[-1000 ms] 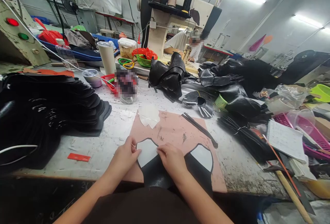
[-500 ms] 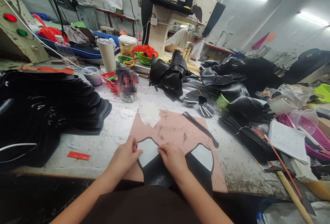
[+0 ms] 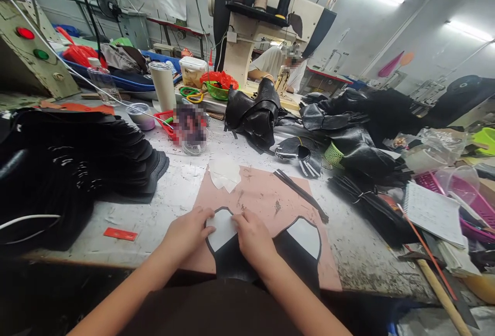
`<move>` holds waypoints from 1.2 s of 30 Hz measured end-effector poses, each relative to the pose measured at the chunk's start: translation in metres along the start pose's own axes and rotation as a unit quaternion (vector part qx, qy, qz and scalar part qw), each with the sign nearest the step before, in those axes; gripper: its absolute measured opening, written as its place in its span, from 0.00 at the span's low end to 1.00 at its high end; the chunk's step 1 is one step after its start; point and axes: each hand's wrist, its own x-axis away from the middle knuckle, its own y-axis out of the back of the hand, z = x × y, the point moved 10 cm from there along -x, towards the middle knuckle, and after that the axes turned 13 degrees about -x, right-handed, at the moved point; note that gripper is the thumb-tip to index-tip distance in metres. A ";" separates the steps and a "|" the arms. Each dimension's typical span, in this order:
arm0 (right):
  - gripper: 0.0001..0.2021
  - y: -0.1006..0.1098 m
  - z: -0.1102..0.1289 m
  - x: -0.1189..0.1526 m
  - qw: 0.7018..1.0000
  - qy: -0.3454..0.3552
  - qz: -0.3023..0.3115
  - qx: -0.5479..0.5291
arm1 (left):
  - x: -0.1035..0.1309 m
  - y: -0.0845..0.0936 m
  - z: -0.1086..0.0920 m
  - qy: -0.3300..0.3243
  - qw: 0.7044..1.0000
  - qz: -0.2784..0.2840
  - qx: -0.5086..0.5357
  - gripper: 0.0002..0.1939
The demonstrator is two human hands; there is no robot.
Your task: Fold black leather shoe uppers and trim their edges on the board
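A black leather piece (image 3: pixel 234 264) lies at the table's front edge, with a white patch (image 3: pixel 223 233) inside one of its two rounded ends. My left hand (image 3: pixel 189 233) has its thumb and fingers closed at the left rim of that end. Opposite it, my right hand (image 3: pixel 253 238) pinches the right rim with bent fingers. The second end, with its own white patch (image 3: pixel 303 238), lies flat to the right, untouched. Under the leather is a pinkish board (image 3: pixel 263 191). Loose white pieces (image 3: pixel 225 173) and dark strips (image 3: pixel 301 194) rest on its far part.
Stacked black pieces (image 3: pixel 96 155) cover the left side, near a red strip (image 3: pixel 120 234). A sewing machine (image 3: pixel 237 42) stands behind, with a person beyond it. Black leather parts (image 3: pixel 253 114), a notebook (image 3: pixel 435 212) and a hammer (image 3: pixel 441 289) are toward the right.
My right hand's fingertips have slid slightly left along the rim. My left fingers have shifted a little to the right over the edge. The leather piece stays in place.
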 end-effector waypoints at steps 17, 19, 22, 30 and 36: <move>0.28 0.005 0.015 0.017 0.990 0.001 0.111 -0.087 | 0.014 0.022 0.000 -0.067 0.992 -0.032 -0.104 0.09; 0.22 0.017 0.005 0.017 0.980 -0.009 0.097 -0.176 | -0.008 0.036 0.012 -0.043 0.995 -0.051 -0.069 0.11; 0.14 0.041 -0.013 0.010 0.976 -0.032 0.022 -0.214 | -0.053 0.058 0.027 0.012 0.994 -0.102 -0.035 0.09; 0.11 0.069 -0.064 0.025 0.984 -0.074 -0.061 -0.151 | -0.155 0.076 0.033 0.070 0.988 -0.135 0.008 0.15; 0.11 0.109 -0.138 0.018 0.980 -0.155 -0.125 -0.022 | -0.168 0.109 0.041 0.094 0.976 -0.194 0.026 0.12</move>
